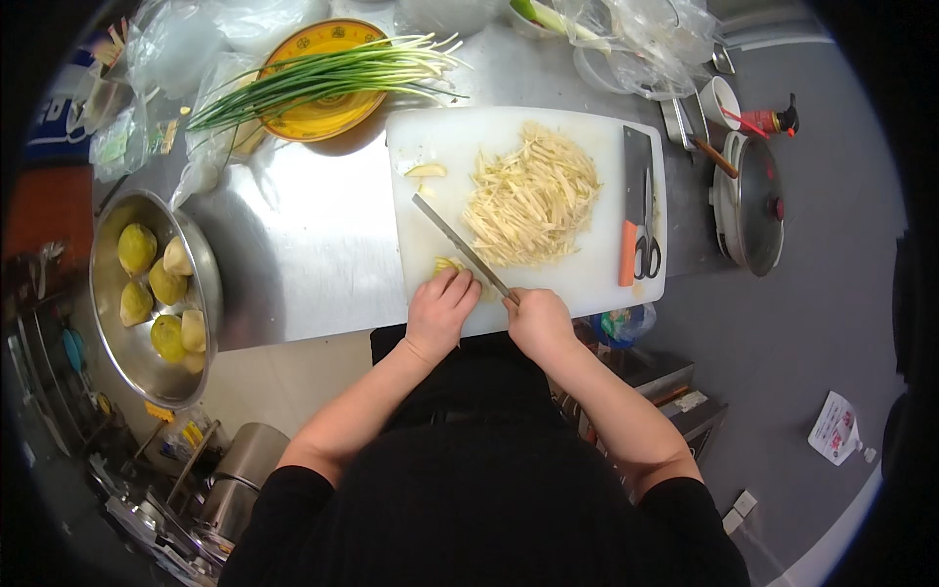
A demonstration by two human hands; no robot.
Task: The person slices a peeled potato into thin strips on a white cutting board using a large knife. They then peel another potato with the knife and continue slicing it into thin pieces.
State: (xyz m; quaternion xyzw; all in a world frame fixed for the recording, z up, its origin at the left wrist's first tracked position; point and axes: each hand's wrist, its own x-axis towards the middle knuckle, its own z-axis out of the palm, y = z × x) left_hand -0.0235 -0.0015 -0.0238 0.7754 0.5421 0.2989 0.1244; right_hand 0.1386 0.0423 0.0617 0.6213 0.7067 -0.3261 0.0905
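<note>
My right hand [539, 321] is closed on the handle of a kitchen knife [461, 246], whose blade points up and left over the white cutting board [513, 285]. Beside the blade, my left hand [442, 304] presses on a cut pale vegetable [445, 264] with yellow-green skin near the board's front edge; the fingers mostly cover it. A large heap of pale shredded vegetable [535, 198] lies mid-board. Two offcuts, the larger a wedge-shaped piece [425, 170], rest at the upper left. At the board's right side are black-handled scissors [647, 246] and a cleaver-like dark blade [637, 165] with an orange handle.
A steel bowl [209, 293] with several yellow-green vegetables stands at the left. Green scallions [315, 81] lie across a yellow plate [334, 125] behind. Plastic bags [645, 44] and a glass-lidded pan [755, 205] are at the right. The steel counter's front edge runs close to my body.
</note>
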